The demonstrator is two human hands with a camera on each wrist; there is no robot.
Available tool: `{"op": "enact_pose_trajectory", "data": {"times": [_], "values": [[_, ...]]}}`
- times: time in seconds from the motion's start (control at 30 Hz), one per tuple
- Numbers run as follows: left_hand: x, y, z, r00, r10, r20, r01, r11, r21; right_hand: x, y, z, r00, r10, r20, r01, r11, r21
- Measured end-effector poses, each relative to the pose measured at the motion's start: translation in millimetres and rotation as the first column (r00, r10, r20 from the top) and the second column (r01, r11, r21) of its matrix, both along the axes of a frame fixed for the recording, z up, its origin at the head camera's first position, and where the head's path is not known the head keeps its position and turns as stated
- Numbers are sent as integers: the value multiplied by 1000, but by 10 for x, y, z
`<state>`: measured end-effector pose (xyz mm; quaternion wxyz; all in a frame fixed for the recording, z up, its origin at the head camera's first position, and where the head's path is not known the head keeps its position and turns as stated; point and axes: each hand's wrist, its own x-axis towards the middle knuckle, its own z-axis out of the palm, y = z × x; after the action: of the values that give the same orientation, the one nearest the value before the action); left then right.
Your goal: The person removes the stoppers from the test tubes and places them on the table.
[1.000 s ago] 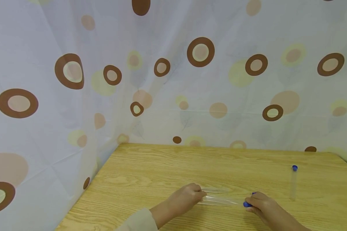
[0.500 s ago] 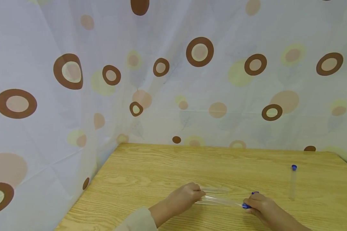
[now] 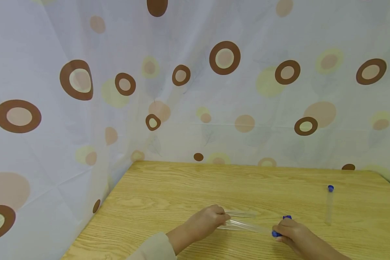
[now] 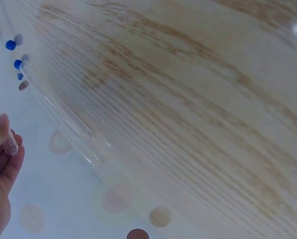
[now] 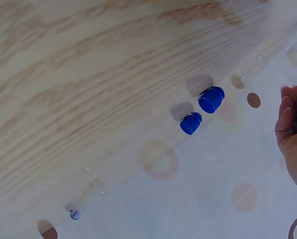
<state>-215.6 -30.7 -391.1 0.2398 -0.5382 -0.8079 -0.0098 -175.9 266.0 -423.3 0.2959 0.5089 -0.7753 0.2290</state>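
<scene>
My left hand [image 3: 206,223] pinches a clear test tube [image 3: 248,226] near one end; the tube slants slightly down to the right. In my right hand [image 3: 295,233] the thumb and fingers grip a blue cap [image 3: 275,234], right at the far end of that tube. Part of the cap is hidden by the fingers. Beside the left hand, clear tubes [image 4: 58,107] without caps lie on the table. Two loose blue caps [image 5: 211,99] rest on the wood; in the head view they show just behind the right hand [image 3: 287,217], partly covered by it.
A clear tube [image 3: 329,209] with a blue cap on it lies farther right on the wooden table [image 3: 182,184]. Behind and to the left, a white curtain [image 3: 195,94] with brown rings and dots closes off the table's edges.
The right hand has lowered and turned the blue cap slightly, and the held tube's far end now dips to meet it. A loose blue cap behind the hand shows more. The left hand barely moved.
</scene>
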Motion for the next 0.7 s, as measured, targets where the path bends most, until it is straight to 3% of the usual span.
{"op": "enact_pose_trajectory", "data": {"times": [0.23, 0.47, 0.7], "values": [[8, -3, 7, 1000, -11, -7, 12, 1000, 21, 37, 5, 40, 993, -95, 66, 93, 995, 29], [39, 19, 12, 999, -11, -46, 15, 996, 90, 74, 6, 105, 967, -243, 76, 240, 969, 55], [51, 35, -9, 998, 4, -59, 2, 994, 109, 116, -2, 124, 944, -319, 90, 315, 948, 51]]}}
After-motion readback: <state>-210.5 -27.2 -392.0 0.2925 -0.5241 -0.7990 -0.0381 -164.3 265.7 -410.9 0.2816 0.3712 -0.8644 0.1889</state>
